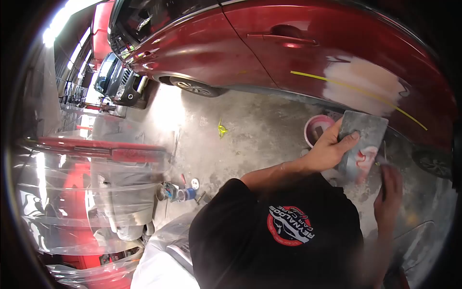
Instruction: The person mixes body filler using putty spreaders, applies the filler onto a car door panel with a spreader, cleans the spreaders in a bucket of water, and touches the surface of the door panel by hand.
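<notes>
My left hand (329, 149) holds a flat grey board (363, 123), its thumb on top near the left edge. On the board lies a pale smear of paste (362, 164) with red streaks through it. My right hand (389, 190), partly blurred, is just right of the board's lower end. Its fingers are closed round a thin dark tool (383, 185). Beyond the board is a red car door (260, 53) with a whitish-pink patch (363, 84) and a strip of yellow tape (308, 74) running across it.
A pink-rimmed bucket (308, 129) stands behind my left hand. Yellow-green tape scraps (222, 129) lie on the concrete floor (255, 115). Cans and a blue container (186, 194) are lower left, beside plastic-draped red bodywork (77, 192). A dark vehicle (118, 82) stands farther back.
</notes>
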Demonstrator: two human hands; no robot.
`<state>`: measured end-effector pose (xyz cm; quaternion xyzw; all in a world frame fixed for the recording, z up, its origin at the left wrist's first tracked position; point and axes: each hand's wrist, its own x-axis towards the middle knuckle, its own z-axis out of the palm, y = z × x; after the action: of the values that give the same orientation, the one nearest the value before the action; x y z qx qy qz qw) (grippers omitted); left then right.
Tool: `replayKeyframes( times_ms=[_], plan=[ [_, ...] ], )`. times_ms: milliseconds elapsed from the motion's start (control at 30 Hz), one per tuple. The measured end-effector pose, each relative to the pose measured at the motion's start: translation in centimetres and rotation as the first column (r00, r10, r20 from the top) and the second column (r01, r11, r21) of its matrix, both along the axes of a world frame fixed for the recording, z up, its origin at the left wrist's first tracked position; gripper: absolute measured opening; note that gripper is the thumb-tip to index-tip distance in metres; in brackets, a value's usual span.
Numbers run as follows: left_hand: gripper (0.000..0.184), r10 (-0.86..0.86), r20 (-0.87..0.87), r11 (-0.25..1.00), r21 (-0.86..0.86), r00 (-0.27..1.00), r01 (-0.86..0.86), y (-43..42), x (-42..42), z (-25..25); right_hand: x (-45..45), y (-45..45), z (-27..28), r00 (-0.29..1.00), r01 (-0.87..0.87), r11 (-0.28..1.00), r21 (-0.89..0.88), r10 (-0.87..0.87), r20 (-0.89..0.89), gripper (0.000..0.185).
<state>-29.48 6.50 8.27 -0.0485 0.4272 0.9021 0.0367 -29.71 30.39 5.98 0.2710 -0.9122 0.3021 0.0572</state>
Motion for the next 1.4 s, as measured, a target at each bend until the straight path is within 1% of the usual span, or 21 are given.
replayKeyframes(
  times_ms=[100,133,233,267,367,433,500,567,633,667,733,800,900,933,1033,1100,1167,1233,1300,1367,1400],
  plan=[
    [0.040,-0.169,-0.277,0.692,-0.717,0.946,-0.086,1.9,1.1,0.4,-0.6,-1.8,4.8,0.989,-0.031,0.987,-0.157,0.008,-0.146,0.057],
    [0.040,-0.174,-0.278,0.691,-0.718,0.944,-0.084,2.5,0.9,0.5,-0.8,-2.6,4.6,0.989,-0.026,0.987,-0.158,0.002,-0.148,0.057],
    [0.042,0.051,-0.288,0.809,-0.549,0.956,-0.209,4.5,0.8,1.3,-0.3,-3.5,3.4,0.980,-0.154,0.943,-0.295,0.108,-0.168,0.057],
    [0.041,0.098,-0.432,0.757,-0.552,0.896,-0.349,4.8,0.2,1.1,0.0,-3.4,3.4,0.971,-0.191,0.956,-0.223,0.151,-0.184,0.058],
    [0.037,0.266,-0.370,0.708,-0.552,0.890,-0.441,4.6,0.4,0.7,0.3,-1.8,2.5,0.947,-0.267,0.957,-0.111,0.240,-0.212,0.059],
    [0.037,0.362,-0.468,0.717,-0.413,0.806,-0.562,4.1,-0.3,1.4,0.3,-0.1,1.3,0.964,-0.254,0.967,-0.018,0.252,-0.083,0.060],
    [0.041,0.495,-0.402,0.827,-0.055,0.770,-0.560,3.7,0.3,3.6,0.0,1.3,3.1,0.974,-0.227,0.974,-0.016,0.227,-0.003,0.049],
    [0.047,0.442,-0.327,0.860,-0.108,0.835,-0.498,3.4,0.2,2.3,0.8,1.2,5.5,0.932,-0.291,0.923,-0.251,0.215,-0.290,0.039],
    [0.046,0.152,0.262,0.974,0.123,0.953,-0.190,4.4,0.1,1.6,1.7,0.8,4.7,0.832,-0.483,0.827,-0.288,0.330,-0.445,0.038],
    [0.037,0.117,0.315,0.975,0.146,0.942,-0.170,5.4,0.5,1.9,2.2,0.5,3.9,0.826,-0.514,0.792,-0.330,0.352,-0.440,0.040],
    [0.035,0.076,0.305,0.979,0.156,0.949,-0.129,5.4,1.2,1.2,1.4,1.2,2.4,0.802,-0.506,0.828,-0.241,0.348,-0.486,0.043],
    [0.030,-0.030,0.336,0.973,0.227,0.941,-0.050,4.9,1.7,1.0,-1.0,4.0,1.0,0.957,-0.258,0.911,0.322,0.286,-0.041,0.053],
    [0.028,0.072,0.167,0.989,0.113,0.983,-0.092,5.7,2.5,-1.0,-2.1,5.8,3.7,0.956,-0.248,0.952,0.178,0.270,-0.116,0.059],
    [0.028,0.069,0.170,0.988,0.123,0.983,-0.090,6.1,2.7,-1.4,-2.2,4.6,6.5,0.976,-0.178,0.983,-0.043,0.170,-0.136,0.059],
    [0.031,0.087,0.013,0.996,0.011,0.996,-0.087,6.7,3.2,-2.5,-1.4,3.1,8.5,0.894,-0.443,0.879,0.177,0.449,0.007,0.059],
    [0.030,0.025,0.011,0.984,-0.175,1.000,-0.023,6.5,3.1,-2.8,-2.2,3.8,8.7,0.856,-0.517,0.845,0.137,0.507,0.099,0.056],
    [0.028,0.065,-0.032,0.985,-0.161,0.997,-0.069,7.2,3.1,-2.3,-1.7,2.5,9.8,0.928,-0.354,0.926,0.130,0.365,-0.078,0.053],
    [0.026,0.107,-0.083,0.980,-0.158,0.991,-0.119,7.3,3.2,-2.4,-1.2,2.7,9.3,0.884,-0.450,0.873,0.187,0.465,-0.044,0.055],
    [0.026,0.176,0.066,0.983,-0.058,0.982,-0.173,7.1,3.3,-2.7,-1.1,2.4,8.7,0.825,-0.546,0.802,0.240,0.565,-0.012,0.057],
    [0.027,0.139,0.203,0.987,0.050,0.969,-0.152,6.7,3.3,-2.4,0.0,2.1,7.9,0.870,-0.163,0.873,-0.460,0.346,0.350,0.063],
    [0.029,0.087,0.307,0.977,0.160,0.948,-0.142,6.5,2.8,-2.1,1.3,1.5,7.1,0.905,-0.234,0.903,-0.359,0.337,0.259,0.066]
  ],
)
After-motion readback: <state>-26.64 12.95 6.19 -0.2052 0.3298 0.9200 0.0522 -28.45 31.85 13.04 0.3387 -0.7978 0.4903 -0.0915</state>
